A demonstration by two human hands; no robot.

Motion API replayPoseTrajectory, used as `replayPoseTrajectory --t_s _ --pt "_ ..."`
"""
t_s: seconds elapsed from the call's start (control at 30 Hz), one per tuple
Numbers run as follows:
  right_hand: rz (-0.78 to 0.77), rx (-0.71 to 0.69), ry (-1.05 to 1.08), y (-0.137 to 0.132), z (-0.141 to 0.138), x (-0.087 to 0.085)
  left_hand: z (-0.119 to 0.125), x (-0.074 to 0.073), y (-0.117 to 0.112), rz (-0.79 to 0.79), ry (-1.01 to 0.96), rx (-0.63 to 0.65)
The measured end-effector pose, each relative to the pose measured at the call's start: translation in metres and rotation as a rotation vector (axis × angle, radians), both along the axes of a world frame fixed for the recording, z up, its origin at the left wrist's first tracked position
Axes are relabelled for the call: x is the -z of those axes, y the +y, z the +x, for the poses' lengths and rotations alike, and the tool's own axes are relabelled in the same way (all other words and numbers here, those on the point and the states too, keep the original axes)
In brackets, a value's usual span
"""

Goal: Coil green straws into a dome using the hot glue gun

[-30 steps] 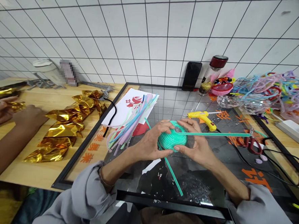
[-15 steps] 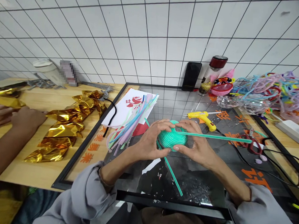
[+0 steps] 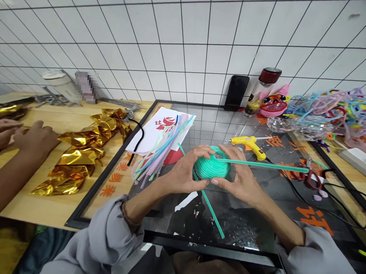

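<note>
Between my two hands is a rounded green coil (image 3: 212,167), wound in rings from what looks like pipe cleaner. My left hand (image 3: 187,170) curls round its left side, thumb at the bottom and fingers over the top. On the other side my right hand (image 3: 241,173) grips it the same way. One green strand (image 3: 271,165) sticks out from the coil to the right, over the table. Another green pipe cleaner (image 3: 213,213) lies slanting below the coil, partly hidden by my left hand. A bundle of pastel pipe cleaners (image 3: 163,150) rests left of my hands.
A yellow glue gun (image 3: 249,145) lies behind my right hand, its black cord running right past red-handled scissors (image 3: 313,178). A phone (image 3: 236,92) and a bottle (image 3: 261,92) lean or stand by the wall. At left, a co-worker's hands (image 3: 34,140) are near crumpled gold foil (image 3: 76,155).
My right hand's fingers have shifted slightly on the coil, with its upper fingers drawn to the right. The co-worker's hands have moved a little. The view has shifted slightly.
</note>
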State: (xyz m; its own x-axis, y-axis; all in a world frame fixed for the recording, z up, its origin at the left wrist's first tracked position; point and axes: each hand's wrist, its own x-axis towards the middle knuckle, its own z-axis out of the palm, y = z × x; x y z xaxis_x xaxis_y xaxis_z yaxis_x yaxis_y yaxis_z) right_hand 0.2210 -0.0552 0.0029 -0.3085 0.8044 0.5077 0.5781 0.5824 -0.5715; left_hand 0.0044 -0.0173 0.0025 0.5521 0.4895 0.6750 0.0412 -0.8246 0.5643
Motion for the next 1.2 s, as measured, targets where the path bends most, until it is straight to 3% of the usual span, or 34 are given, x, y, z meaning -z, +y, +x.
replayPoseTrajectory --t_s 0.27,0.5,0.77,0.97,1.2 --pt "0.079 0.047 0.085 -0.007 -0.006 0.000 -0.002 0.005 0.001 -0.041 -0.022 0.005" --pt "0.240 0.322 0.259 -0.022 -0.011 -0.004 -0.003 0.007 0.005 -0.065 -0.011 -0.001" --pt "0.570 0.114 -0.137 -0.023 -0.027 -0.006 0.002 0.007 0.000 -0.023 0.001 -0.014" --pt "0.615 0.172 -0.325 -0.022 -0.037 -0.012 0.006 0.008 -0.002 0.039 -0.001 -0.033" --pt "0.605 0.247 -0.288 -0.021 -0.040 -0.008 0.007 0.009 -0.001 0.062 -0.002 -0.030"
